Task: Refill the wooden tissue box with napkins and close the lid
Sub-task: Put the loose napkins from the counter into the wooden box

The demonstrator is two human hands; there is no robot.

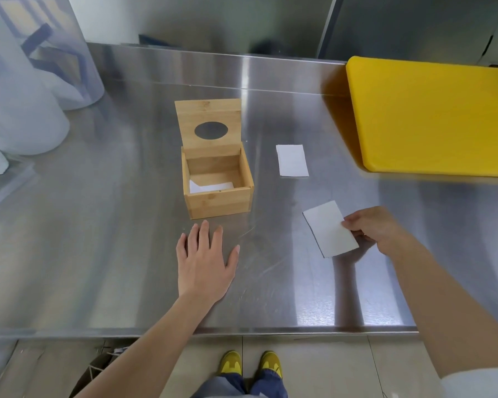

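Observation:
The wooden tissue box (219, 201) stands in the middle of the steel table, its lid (209, 114) with an oval hole tipped up and back. White napkins (210, 186) lie at the box's bottom. My right hand (374, 226) pinches a folded white napkin (329, 229) by its right edge, to the right of and nearer than the box, just above the table. Another folded napkin (292, 160) lies flat on the table right of the box. My left hand (203, 259) rests flat with fingers spread, just in front of the box, holding nothing.
A yellow cutting board (437, 116) lies at the right rear of the steel table (112, 239). White translucent plastic containers (26, 81) stand at the left rear. The table's front edge runs below my forearms; my feet in yellow shoes show on the floor.

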